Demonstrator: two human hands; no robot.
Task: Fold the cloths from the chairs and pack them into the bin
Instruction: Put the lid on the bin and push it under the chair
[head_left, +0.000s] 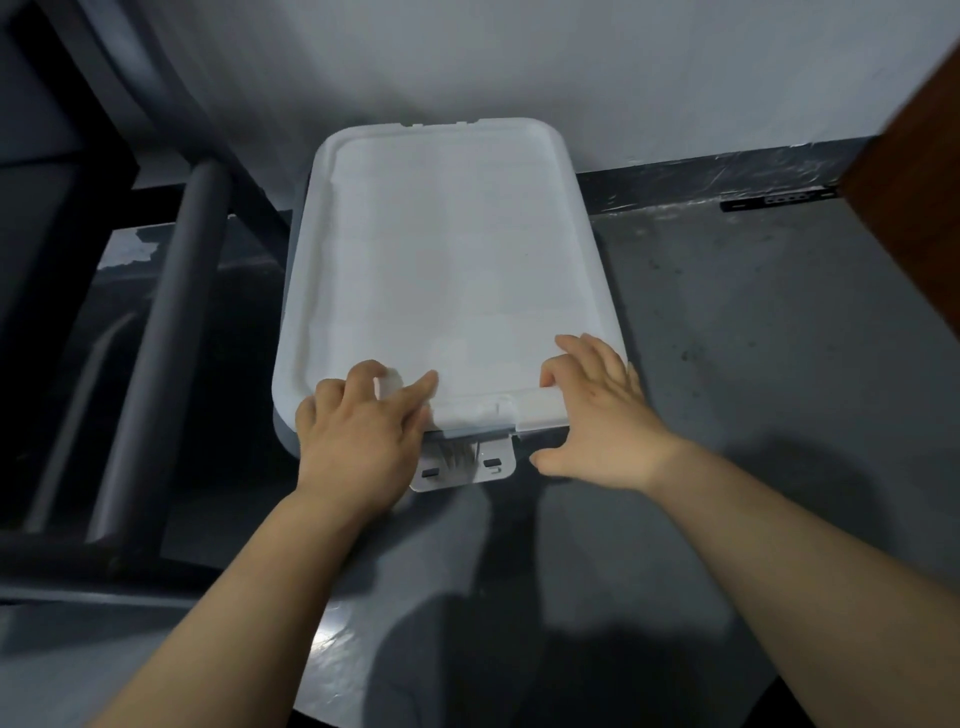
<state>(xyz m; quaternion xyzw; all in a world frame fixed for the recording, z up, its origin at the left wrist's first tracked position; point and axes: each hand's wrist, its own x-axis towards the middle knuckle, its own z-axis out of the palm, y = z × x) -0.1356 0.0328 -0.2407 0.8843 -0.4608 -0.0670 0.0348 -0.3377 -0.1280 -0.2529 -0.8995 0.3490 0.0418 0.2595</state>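
A storage bin stands on the grey floor against the wall, covered by its white lid (447, 260). A white latch flap (462, 465) hangs loose below the lid's near edge. My left hand (363, 431) grips the near left corner of the lid, fingers curled over the rim. At the near right corner, my right hand (597, 415) holds the lid with fingers on top and thumb spread below the edge. No cloths are in view; the bin's inside is hidden by the lid.
A dark metal frame with a round bar (161, 338) stands close to the bin's left side. A brown wooden panel (914, 197) juts in at the upper right. The white wall (467, 62) is right behind the bin. Grey floor (753, 338) lies to the right.
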